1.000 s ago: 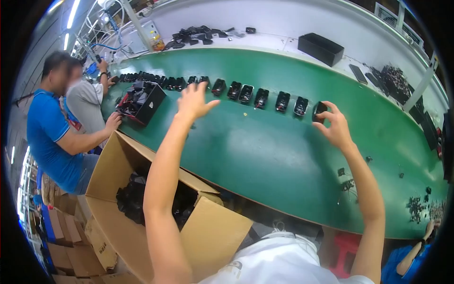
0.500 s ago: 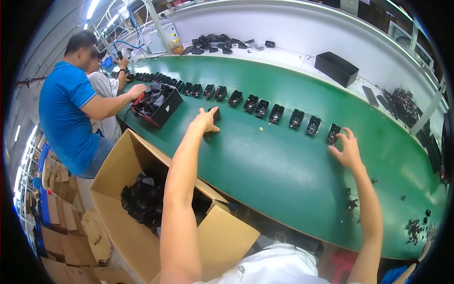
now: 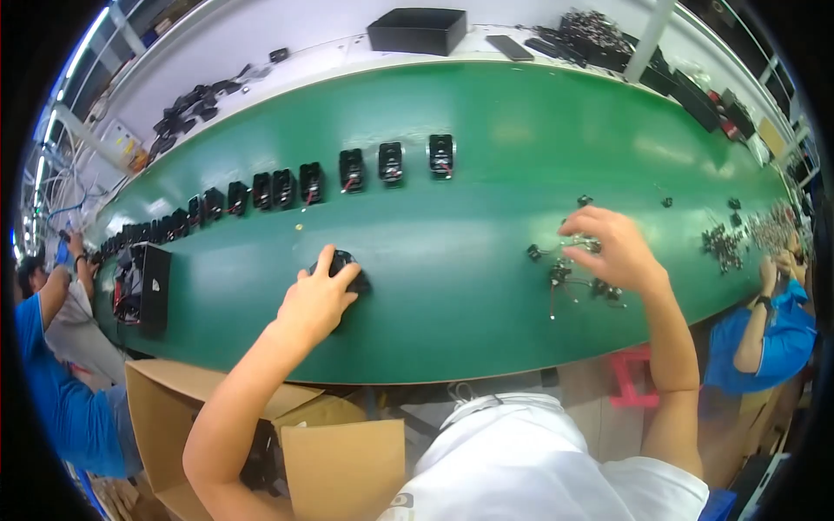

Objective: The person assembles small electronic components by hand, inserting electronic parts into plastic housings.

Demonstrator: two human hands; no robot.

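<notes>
My left hand (image 3: 310,297) grips a black plastic housing (image 3: 346,262) from above on the green table, hiding part of it. To the right, my right hand (image 3: 612,246) hovers over a small pile of wired components (image 3: 563,276), its thumb and fingers apart with nothing seen between them. A row of black housings with thin wires runs along the table's far side. Its rightmost housing (image 3: 441,154) stands a little apart from the others, beyond both hands.
A cardboard box (image 3: 343,469) is open below the table's near edge. A black bin (image 3: 142,286) with dark parts sits at left, near a person in blue (image 3: 52,373). At right, another person (image 3: 754,343) works by more small parts (image 3: 723,247). A black box (image 3: 417,31) lies on the back ledge.
The view has swung to the right. My right hand has left the last housing of the row and is now over the wired components. My left hand stays on its black housing.
</notes>
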